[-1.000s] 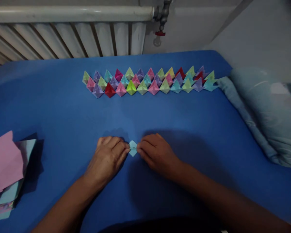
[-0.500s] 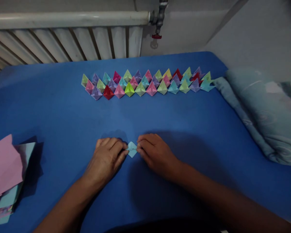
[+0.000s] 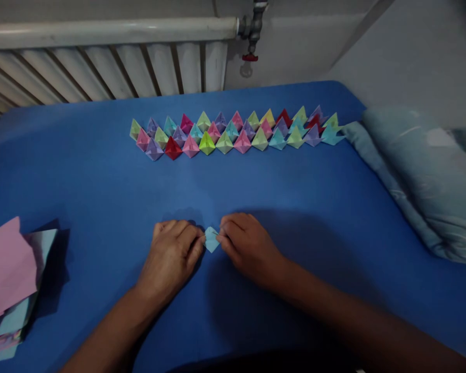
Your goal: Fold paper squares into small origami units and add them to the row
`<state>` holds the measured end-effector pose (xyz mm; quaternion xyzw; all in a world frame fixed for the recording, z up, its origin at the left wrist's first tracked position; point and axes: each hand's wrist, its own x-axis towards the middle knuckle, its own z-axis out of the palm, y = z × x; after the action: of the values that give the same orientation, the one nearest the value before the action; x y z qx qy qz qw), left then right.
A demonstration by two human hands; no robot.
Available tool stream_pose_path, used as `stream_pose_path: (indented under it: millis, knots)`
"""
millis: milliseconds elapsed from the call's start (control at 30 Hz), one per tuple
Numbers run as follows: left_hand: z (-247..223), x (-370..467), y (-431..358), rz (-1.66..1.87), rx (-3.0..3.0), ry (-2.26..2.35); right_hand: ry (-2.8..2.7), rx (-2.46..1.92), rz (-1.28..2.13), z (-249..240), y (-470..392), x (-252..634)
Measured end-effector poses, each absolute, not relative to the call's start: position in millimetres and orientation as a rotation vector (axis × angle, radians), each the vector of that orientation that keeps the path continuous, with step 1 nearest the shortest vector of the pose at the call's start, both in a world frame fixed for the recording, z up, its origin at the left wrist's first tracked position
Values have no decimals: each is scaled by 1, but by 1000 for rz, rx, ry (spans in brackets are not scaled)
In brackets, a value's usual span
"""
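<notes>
Forearms (image 3: 120, 316): bare, reaching in from the bottom edge, one on each side.
Paper stack (image 3: 8, 280): loosely piled at the person's left, cut off by the view's edge; pink on top, light blue and other colours beneath.
Left hand (image 3: 174, 246): thumb and fingertips pinched together on the left corner of the folded paper (image 3: 212, 242).
Right hand (image 3: 250, 246): thumb and fingers pinched on its right corner.
Folded paper: small, light blue, diamond-shaped, held between the two hands just at the blue table (image 3: 101, 191); whether it touches the surface, I cannot tell.
Rolled fabric (image 3: 415, 171): grey-green, lying along the table's right side.
Folded shapes (image 3: 224, 144): pointed, many-coloured, set close together in staggered rows across the far part of the table.
Radiator (image 3: 159, 65): pale, ribbed, beyond the table.
Valve (image 3: 255, 28): at the end of the radiator's pipe, with a red handle (image 3: 250, 58).
</notes>
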<state>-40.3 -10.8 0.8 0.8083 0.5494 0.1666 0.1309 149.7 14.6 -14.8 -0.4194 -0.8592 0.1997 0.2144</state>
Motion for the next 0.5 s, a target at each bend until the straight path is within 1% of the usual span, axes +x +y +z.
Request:
stream_pose_path:
  millis: [367, 500]
  knots:
    - [10, -28, -6, 285, 2215, 1776, -2429, -1269, 535, -10, 17, 144]
    - [14, -25, -4, 229, 2151, 1819, -2430, -1335, 598, -5, 21, 143]
